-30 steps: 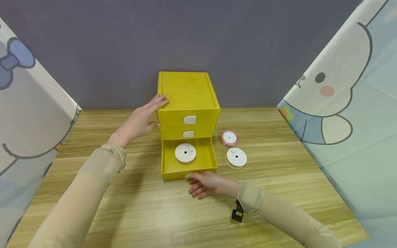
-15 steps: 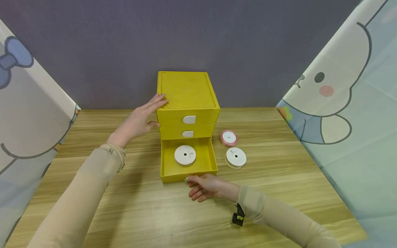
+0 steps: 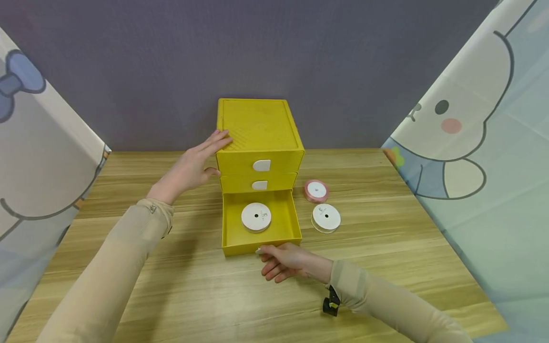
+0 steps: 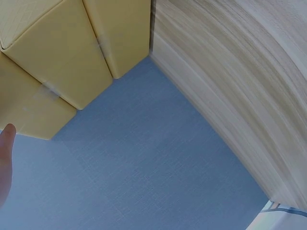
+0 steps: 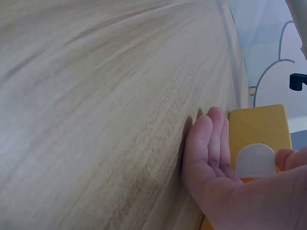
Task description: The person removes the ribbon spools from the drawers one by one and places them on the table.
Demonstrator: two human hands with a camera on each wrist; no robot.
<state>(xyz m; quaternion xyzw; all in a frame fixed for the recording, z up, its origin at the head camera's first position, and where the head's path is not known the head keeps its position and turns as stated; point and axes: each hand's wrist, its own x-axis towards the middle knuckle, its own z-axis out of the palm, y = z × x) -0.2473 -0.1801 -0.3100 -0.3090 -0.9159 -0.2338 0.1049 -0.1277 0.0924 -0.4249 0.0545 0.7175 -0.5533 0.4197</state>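
Observation:
A yellow drawer cabinet (image 3: pixel 259 121) stands against the wall, its bottom drawer (image 3: pixel 283 216) pulled out. Inside that drawer lies a white ribbon spool (image 3: pixel 249 218). My left hand (image 3: pixel 186 169) rests on the cabinet's left top edge with fingers extended; in the left wrist view one fingertip (image 4: pixel 6 139) shows beside the cabinet. At the drawer's front my right hand (image 3: pixel 289 262) pinches the white tab handle (image 5: pixel 255 162), thumb on one side, the other fingers loosely curved. The finger behind the tab is partly hidden.
Right of the cabinet lie a pink-edged ribbon spool (image 3: pixel 317 189) and another white ribbon spool (image 3: pixel 327 218) on the wooden table (image 3: pixel 386 228). Two upper drawers are closed, with white tabs. A grey wall (image 3: pixel 343 71) rises behind; patterned cloths (image 3: pixel 493 214) hang at both sides.
The bottom drawer has come slightly farther out toward me, my right hand moving with its handle. The spool inside has turned a little. My left hand stays at the cabinet's top edge.

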